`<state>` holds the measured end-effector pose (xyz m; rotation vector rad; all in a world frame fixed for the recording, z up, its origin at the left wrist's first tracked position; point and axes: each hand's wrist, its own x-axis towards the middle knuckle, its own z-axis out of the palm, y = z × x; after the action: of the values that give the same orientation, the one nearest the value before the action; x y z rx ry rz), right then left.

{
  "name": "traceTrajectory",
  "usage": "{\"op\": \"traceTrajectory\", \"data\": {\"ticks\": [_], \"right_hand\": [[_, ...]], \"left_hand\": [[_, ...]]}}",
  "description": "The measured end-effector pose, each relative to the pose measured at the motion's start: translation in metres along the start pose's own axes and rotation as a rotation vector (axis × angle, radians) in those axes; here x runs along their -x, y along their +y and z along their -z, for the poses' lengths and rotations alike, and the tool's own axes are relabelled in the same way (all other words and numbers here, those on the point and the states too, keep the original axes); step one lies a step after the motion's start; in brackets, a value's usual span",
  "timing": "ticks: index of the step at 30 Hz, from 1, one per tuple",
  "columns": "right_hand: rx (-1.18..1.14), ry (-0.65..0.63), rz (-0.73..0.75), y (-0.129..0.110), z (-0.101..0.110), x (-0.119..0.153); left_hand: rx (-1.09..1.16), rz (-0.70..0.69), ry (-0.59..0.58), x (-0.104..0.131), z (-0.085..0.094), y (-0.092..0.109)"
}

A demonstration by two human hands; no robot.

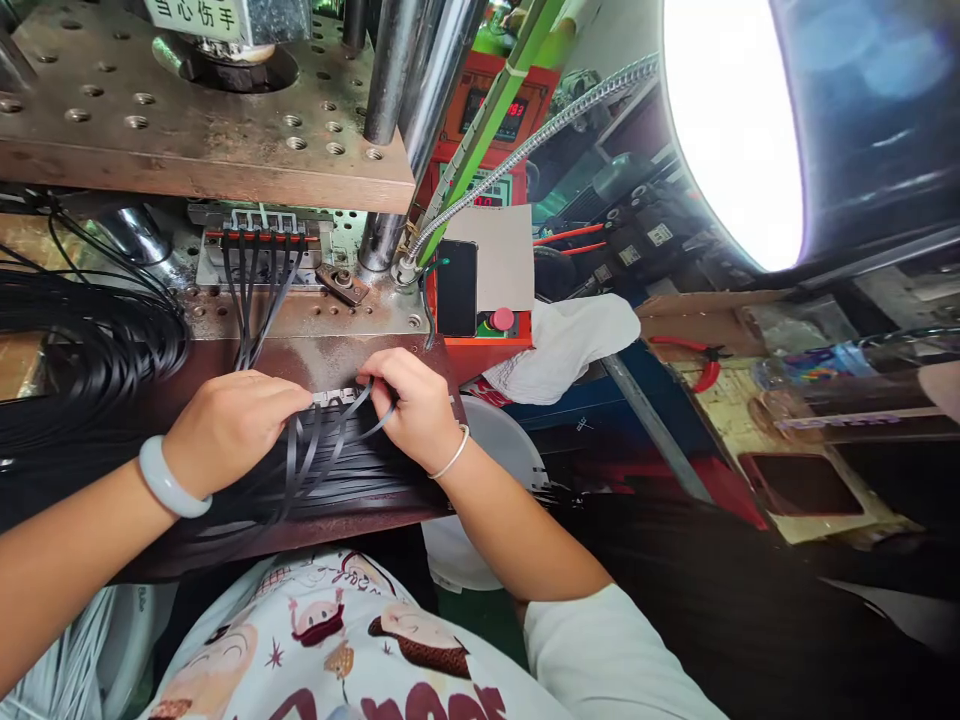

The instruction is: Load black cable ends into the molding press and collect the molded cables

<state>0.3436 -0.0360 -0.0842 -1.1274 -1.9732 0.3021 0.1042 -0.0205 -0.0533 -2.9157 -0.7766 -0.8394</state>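
A small slotted metal strip (pixel 334 398) lies near the table's front, with several flat dark cables (pixel 307 450) running from it towards me. My left hand (pixel 232 420) is closed, thumb and forefinger pinching the strip's left end. At the strip's right side, my right hand (pixel 412 405) is closed on one thin cable (pixel 369 428), which loops below its fingers. The cable's tip is hidden by the fingers. Behind the hands, several black cables hang out of a metal mould (pixel 259 262) on the press bed.
The thick press plate (pixel 202 165) overhangs the mould, beside steel posts (pixel 386 75). A bundle of black cables (pixel 112 350) lies at left. To the right are a phone (pixel 457 288), a red button (pixel 501 319), a white cloth (pixel 562 345), a white bucket (pixel 502 440) and red-handled pliers (pixel 705 370).
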Motion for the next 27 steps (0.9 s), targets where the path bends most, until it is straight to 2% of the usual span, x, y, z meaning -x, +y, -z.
{"op": "traceTrajectory", "data": {"ticks": [3, 6, 8, 11, 13, 16, 18, 21, 27], "right_hand": [[-0.082, -0.045, -0.024, 0.0, 0.003, -0.002], [-0.102, -0.121, 0.015, 0.005, 0.004, -0.002], [-0.065, -0.166, 0.035, 0.008, 0.003, -0.002], [-0.003, -0.189, 0.058, 0.009, 0.002, -0.001], [0.009, -0.171, 0.086, 0.009, 0.001, -0.001], [0.008, -0.163, 0.145, 0.009, 0.0, 0.0], [0.015, -0.182, 0.172, 0.01, -0.001, 0.001], [0.031, -0.21, 0.168, 0.011, -0.001, 0.002], [0.047, -0.173, 0.177, 0.01, -0.001, 0.002]], "left_hand": [[-0.033, -0.07, -0.028, -0.001, -0.001, 0.004], [-0.031, -0.025, -0.05, 0.003, -0.001, 0.002], [-0.101, 0.025, -0.118, 0.006, 0.003, 0.0], [-0.267, 0.021, -0.219, 0.007, 0.012, -0.002], [-0.234, 0.036, -0.143, 0.004, 0.016, -0.002], [0.003, 0.219, 0.046, 0.0, 0.014, -0.006], [0.09, 0.322, 0.032, 0.0, 0.007, -0.014], [0.1, 0.334, -0.037, 0.004, 0.0, -0.024], [0.227, 0.453, 0.003, 0.01, 0.012, -0.014]]}}
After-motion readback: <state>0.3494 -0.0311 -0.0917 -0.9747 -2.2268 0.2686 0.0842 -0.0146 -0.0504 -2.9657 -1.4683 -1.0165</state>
